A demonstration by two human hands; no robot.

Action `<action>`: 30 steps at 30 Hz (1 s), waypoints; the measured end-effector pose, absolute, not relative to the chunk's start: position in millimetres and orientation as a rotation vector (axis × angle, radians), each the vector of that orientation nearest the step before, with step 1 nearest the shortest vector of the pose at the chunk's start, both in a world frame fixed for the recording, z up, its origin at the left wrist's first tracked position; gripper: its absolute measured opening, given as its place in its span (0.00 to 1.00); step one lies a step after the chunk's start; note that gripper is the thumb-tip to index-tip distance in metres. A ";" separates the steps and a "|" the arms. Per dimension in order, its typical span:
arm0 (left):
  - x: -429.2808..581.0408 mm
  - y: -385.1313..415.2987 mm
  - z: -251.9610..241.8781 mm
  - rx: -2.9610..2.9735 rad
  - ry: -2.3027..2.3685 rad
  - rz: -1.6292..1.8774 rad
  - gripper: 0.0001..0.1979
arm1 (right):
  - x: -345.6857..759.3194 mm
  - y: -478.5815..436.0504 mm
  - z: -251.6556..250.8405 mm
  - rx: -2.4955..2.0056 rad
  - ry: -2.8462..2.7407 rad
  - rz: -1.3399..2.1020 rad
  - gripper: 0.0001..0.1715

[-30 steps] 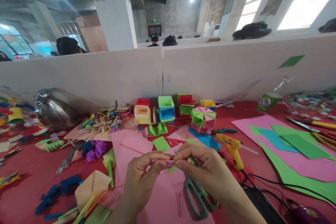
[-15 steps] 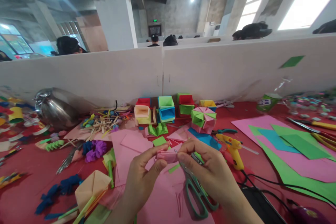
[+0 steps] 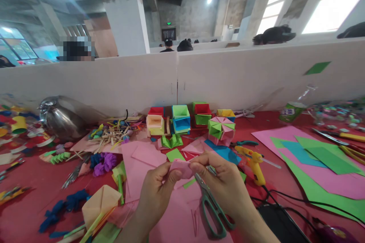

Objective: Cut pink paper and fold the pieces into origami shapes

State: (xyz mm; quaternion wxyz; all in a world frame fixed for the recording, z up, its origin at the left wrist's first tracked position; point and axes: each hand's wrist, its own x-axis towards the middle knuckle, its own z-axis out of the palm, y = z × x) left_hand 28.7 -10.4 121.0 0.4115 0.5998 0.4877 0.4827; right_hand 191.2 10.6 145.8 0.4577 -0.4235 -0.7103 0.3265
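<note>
A small folded piece of pink paper (image 3: 182,168) is held between both hands above the middle of the table. My left hand (image 3: 159,184) pinches its left end between thumb and fingers. At the right end, my right hand (image 3: 221,176) grips it with thumb and forefinger. Beneath my right hand lie green-handled scissors (image 3: 213,212), their blades partly hidden by the hand. Pink paper sheets (image 3: 171,216) spread under both hands. Just behind the fingers are a green paper square (image 3: 175,155) and a folded green paper piece (image 3: 171,141).
Folded paper boxes (image 3: 181,117) and a pink-green paper form (image 3: 221,131) stand before the white partition (image 3: 128,79). A yellow glue gun (image 3: 253,163) with a cord lies right, near coloured sheets (image 3: 308,159). A metal jug (image 3: 61,117) stands left. Several people sit beyond the partition.
The pink paper has turned in my fingers, so more of its flat face shows. Both hands stay close together, with only slight finger shifts.
</note>
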 end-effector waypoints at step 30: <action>55.2 -33.3 24.2 0.938 1.117 1.242 0.17 | 204.0 -11.1 57.7 -1.212 -1.608 0.915 0.07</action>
